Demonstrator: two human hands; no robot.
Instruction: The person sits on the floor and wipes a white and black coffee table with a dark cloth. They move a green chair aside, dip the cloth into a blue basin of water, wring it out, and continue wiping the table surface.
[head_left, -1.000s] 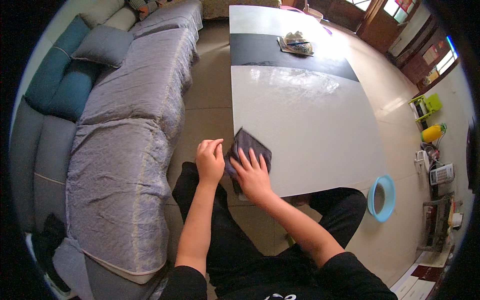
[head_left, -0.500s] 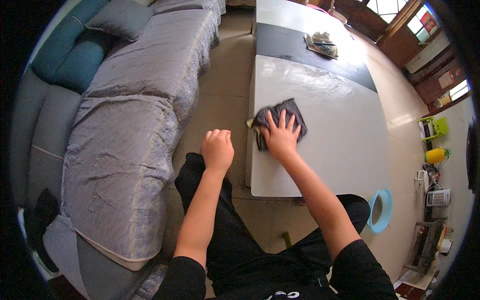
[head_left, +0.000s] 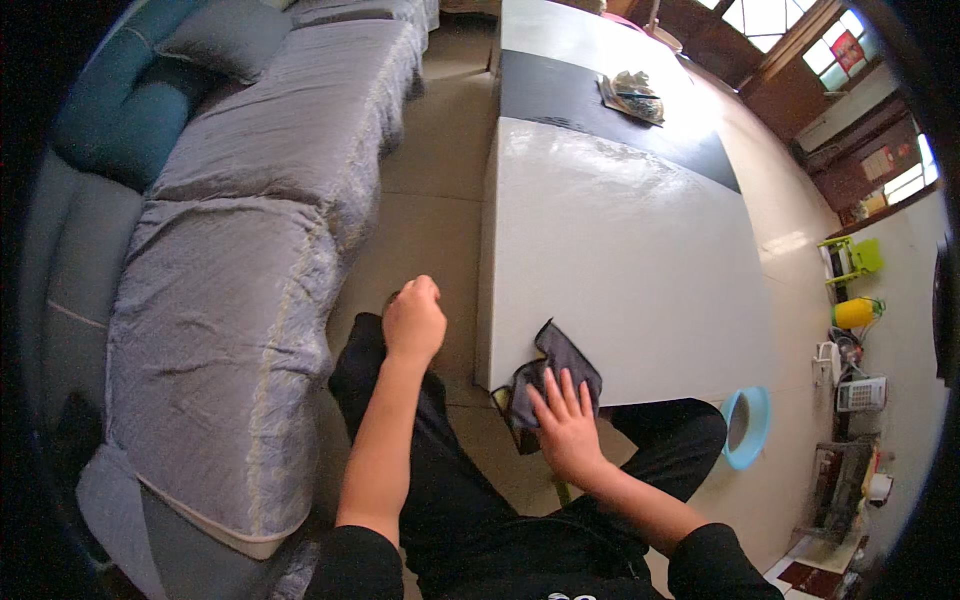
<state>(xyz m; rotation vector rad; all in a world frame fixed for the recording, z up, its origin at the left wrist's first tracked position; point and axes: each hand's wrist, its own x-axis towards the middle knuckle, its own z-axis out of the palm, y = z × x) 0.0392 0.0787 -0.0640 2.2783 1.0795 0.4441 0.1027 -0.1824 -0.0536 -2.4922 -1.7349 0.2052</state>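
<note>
My right hand (head_left: 570, 435) lies with its fingers stretched out and spread over a dark grey cloth (head_left: 570, 365) at the near left corner of a low table (head_left: 640, 290). Part of the cloth rests on the white top, and part hangs past the near edge. A yellowish patch shows on its left side, and its underside is hidden. To the left, my left hand (head_left: 415, 322) hovers over my dark-clad leg, off the table. Its fingers are curled in, and nothing shows in them.
A long sofa (head_left: 220, 350) with a grey cover runs along the left. On the table's black band sits a plastic-wrapped item (head_left: 632, 97). A light blue basin (head_left: 745, 430) stands on the floor beside the right leg. A green chair (head_left: 852, 260) is by the right wall.
My right hand and the cloth have come back toward me, from the tabletop's left side to its near edge. My left hand has shifted slightly toward me and stays curled.
</note>
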